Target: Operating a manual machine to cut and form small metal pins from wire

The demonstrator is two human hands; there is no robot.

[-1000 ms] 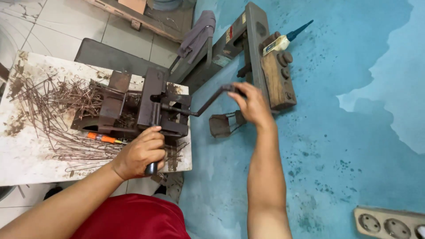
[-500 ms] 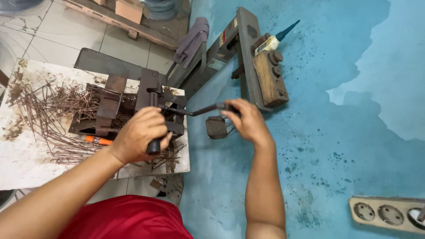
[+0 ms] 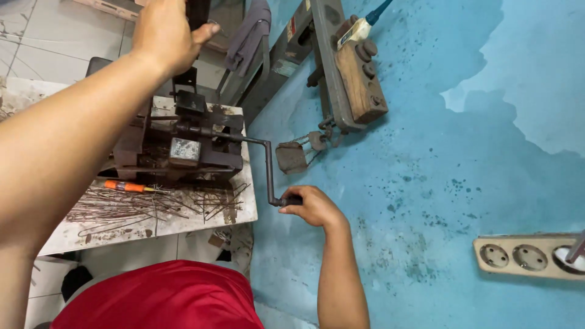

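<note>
Right hand (image 3: 314, 206) grips the crank handle (image 3: 268, 176) of the rusty bending machine (image 3: 183, 143) on the surface (image 3: 152, 222); left hand (image 3: 163, 33) clasps a dark upright lever (image 3: 196, 12) at far left

The left hand (image 3: 163, 33) closes around a dark upright bar (image 3: 196, 11) above the bending machine (image 3: 177, 143), and the bar's top runs off the upper edge. The right hand (image 3: 312, 206) covers the grip of the crank handle (image 3: 268, 173) to the machine's right. Far right of the machine, the wall socket strip (image 3: 524, 256) is cut by the edge, its plug barely showing.
</note>
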